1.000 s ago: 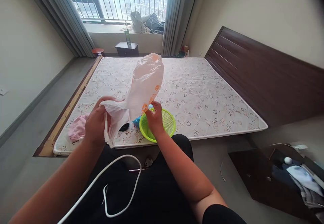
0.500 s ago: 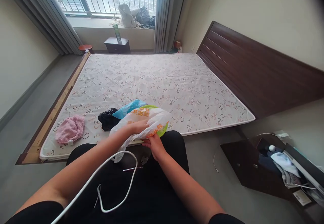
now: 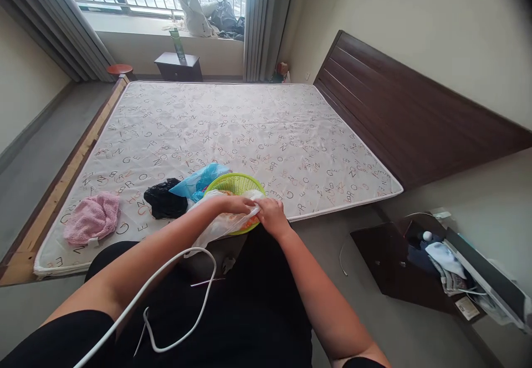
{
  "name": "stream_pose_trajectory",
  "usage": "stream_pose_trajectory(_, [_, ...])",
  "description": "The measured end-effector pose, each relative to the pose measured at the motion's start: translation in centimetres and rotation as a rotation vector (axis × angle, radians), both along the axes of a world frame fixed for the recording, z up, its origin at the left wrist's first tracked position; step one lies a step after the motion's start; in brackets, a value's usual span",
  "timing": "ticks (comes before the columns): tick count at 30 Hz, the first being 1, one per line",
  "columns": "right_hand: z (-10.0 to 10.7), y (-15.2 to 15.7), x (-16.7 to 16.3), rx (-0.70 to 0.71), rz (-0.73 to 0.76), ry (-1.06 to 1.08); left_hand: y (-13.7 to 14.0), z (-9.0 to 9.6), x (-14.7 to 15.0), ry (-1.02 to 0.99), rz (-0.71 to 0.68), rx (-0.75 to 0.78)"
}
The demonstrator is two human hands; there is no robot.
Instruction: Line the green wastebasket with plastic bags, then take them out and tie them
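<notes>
A white plastic bag (image 3: 222,225) with orange print is gathered between my two hands, over a yellow-green basket (image 3: 235,179) at the near edge of the mattress. My left hand (image 3: 239,205) grips the bag from the left with the fingers bent over it. On the other side my right hand (image 3: 271,214) pinches the bag close to the left fingertips. The bag hides much of the basket's inside. Left of the basket lie a blue plastic bag (image 3: 199,180) and a crumpled black plastic bag (image 3: 165,199).
A pink cloth (image 3: 93,218) lies on the patterned mattress (image 3: 233,124) at left. A white cable (image 3: 166,265) loops across my front. At right stands a dark nightstand (image 3: 378,257) with folded cloths (image 3: 446,262). Beyond the bed are a small cabinet (image 3: 178,67) and a red stool (image 3: 120,70).
The bag has been drawn down and bunched, so more of the basket shows. My right hand rose from beneath the bag to its right side. The view shifted slightly.
</notes>
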State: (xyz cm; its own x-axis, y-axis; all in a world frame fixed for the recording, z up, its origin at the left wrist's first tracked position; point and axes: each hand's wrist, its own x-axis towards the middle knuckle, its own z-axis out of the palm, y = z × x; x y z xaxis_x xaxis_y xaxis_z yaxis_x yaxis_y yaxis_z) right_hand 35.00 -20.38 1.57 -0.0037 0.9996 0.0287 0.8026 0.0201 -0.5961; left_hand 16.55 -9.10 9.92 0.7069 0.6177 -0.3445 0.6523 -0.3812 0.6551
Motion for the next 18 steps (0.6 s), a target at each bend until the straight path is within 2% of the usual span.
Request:
stream_pose_trajectory(2, [-0.5, 0.7, 0.5, 0.042, -0.106, 0.11, 1.1, 0.7, -1.6, 0.087, -0.132, -0.054])
stream_pose_trajectory(3, [-0.8, 0.9, 0.6, 0.063, -0.201, 0.184, 1.4, 1.0, -2.8, 0.114, -0.16, -0.029])
stream_pose_trajectory(5, [-1.5, 0.9, 0.6, 0.057, -0.408, 0.32, 1.6, 1.4, -5.7, 0.136, -0.106, 0.092])
stream_pose_trajectory(7, [-2.2, 0.8, 0.5, 0.018, -0.514, 0.386, 1.1, 1.1, -8.2, 0.172, 0.048, 0.199])
stream_pose_trajectory(10, [-3.0, 0.7, 1.0, -0.021, -0.444, 0.39, -0.1, 0.0, -10.5, 0.315, 0.278, 0.252])
stream_pose_trajectory(13, [-2.8, 0.4, 2.1, -0.046, -0.42, 0.314, -1.7, -0.6, -11.3, 0.42, 0.394, 0.191])
stream_pose_trajectory(15, [-1.7, -0.2, 2.7, -0.013, -0.4, 0.209, -3.2, -0.5, -11.3, 0.374, 0.422, 0.143])
stream_pose_trajectory(18, [1.1, -1.4, 2.3, 0.149, -0.248, 0.068, -6.0, -0.2, -10.6, 0.242, 0.431, 0.164])
